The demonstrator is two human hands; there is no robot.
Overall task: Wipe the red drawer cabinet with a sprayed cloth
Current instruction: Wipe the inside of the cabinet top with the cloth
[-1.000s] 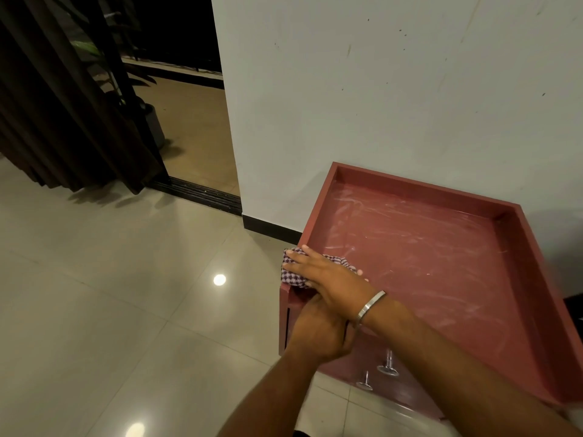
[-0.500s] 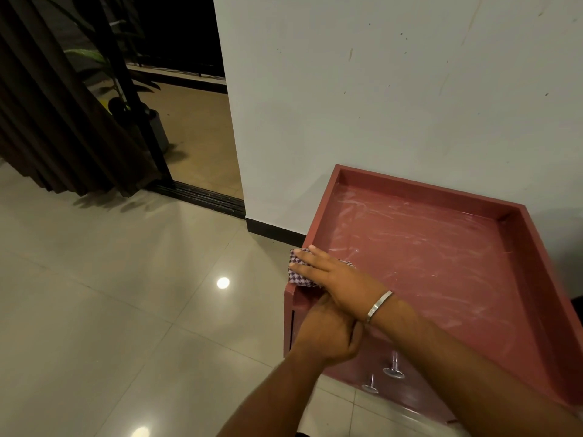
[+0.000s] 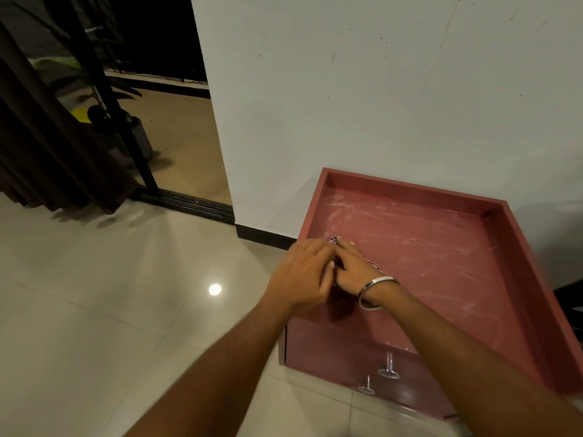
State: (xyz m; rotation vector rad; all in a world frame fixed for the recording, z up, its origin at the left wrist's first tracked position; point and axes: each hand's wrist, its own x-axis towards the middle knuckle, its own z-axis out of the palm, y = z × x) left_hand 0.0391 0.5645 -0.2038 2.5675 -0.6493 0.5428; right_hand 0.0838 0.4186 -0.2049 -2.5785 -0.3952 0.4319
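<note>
Two hands, the left hand (image 3: 301, 274) and right hand (image 3: 355, 269), meet over one checked cloth (image 3: 334, 240). Beneath them stands one red cabinet (image 3: 441, 247). Two metal knobs (image 3: 388, 370) sit on its front below the hands. One bracelet (image 3: 375, 283) circles the right wrist. One potted plant (image 3: 126, 134) stands far to their left.

White wall (image 3: 378, 105), glossy tiled floor (image 3: 94, 294).

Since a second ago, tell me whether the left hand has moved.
Yes. The left hand has risen from the red cabinet's front face, below the right hand, to the top rim beside it.
</note>
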